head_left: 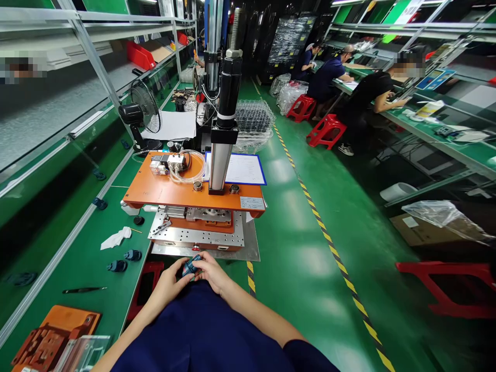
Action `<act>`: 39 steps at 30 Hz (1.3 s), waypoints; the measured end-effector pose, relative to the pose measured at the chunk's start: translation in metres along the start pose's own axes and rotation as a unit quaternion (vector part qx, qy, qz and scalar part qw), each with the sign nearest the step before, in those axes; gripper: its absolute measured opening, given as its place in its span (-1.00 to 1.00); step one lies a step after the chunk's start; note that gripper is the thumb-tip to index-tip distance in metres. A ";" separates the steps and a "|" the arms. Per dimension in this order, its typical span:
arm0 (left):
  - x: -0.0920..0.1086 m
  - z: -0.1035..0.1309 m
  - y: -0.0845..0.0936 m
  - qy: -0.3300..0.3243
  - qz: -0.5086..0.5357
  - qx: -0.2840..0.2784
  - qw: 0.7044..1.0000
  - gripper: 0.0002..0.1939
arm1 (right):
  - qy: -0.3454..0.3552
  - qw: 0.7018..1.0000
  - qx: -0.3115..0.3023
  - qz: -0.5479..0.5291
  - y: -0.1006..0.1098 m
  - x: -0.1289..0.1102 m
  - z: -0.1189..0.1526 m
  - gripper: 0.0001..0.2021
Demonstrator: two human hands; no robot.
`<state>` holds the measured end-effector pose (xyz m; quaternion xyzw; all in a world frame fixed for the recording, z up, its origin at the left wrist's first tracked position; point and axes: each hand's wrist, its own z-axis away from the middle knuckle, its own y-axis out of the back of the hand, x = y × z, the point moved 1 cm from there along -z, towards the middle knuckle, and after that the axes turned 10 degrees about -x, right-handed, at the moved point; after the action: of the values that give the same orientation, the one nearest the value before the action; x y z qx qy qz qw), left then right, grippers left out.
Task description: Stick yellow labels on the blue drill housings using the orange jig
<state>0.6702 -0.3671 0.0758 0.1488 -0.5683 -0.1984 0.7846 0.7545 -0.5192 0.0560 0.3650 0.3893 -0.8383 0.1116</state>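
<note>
1. Head view, left hand: the left hand is nearly closed, thumb and fingers pinching one side of a small blue part.
2. Head view, right hand: the right hand is also narrow, its fingertips closed on the other side of the same part.
3. Head view, the held part: it sits between both hands, above the person's lap and just in front of the metal base plate of an orange press.
4. Head view, the green table on the left: two dark blue parts lie near each other, with a crumpled white tissue beyond them; a thin black tool and an orange fixture lie nearer the person.
</note>
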 end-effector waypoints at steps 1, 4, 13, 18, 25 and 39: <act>-0.001 0.000 -0.001 0.000 -0.001 0.000 1.000 -0.51 | -0.001 1.000 0.000 0.000 0.000 0.000 0.000 -0.60; -0.001 -0.001 -0.002 0.001 -0.009 0.001 1.000 -0.53 | -0.004 1.000 0.001 0.000 0.002 0.000 0.000 -0.59; 0.002 -0.001 -0.003 0.004 -0.015 0.002 1.000 -0.55 | -0.010 1.000 -0.004 0.000 0.003 -0.001 0.001 -0.64; 0.000 -0.003 -0.004 0.005 -0.025 -0.009 1.000 -0.56 | -0.013 1.000 -0.004 -0.001 0.005 -0.001 0.001 -0.67; -0.004 -0.005 -0.006 0.005 -0.025 -0.008 1.000 -0.55 | -0.015 1.000 -0.003 0.001 0.007 -0.001 -0.001 -0.65; -0.006 -0.007 -0.006 0.000 -0.017 -0.010 1.000 -0.55 | -0.018 1.000 -0.002 0.001 0.010 0.002 -0.004 -0.58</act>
<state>0.6743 -0.3694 0.0660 0.1503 -0.5636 -0.2177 0.7825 0.7607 -0.5228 0.0471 0.3497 0.3889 -0.8438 0.1201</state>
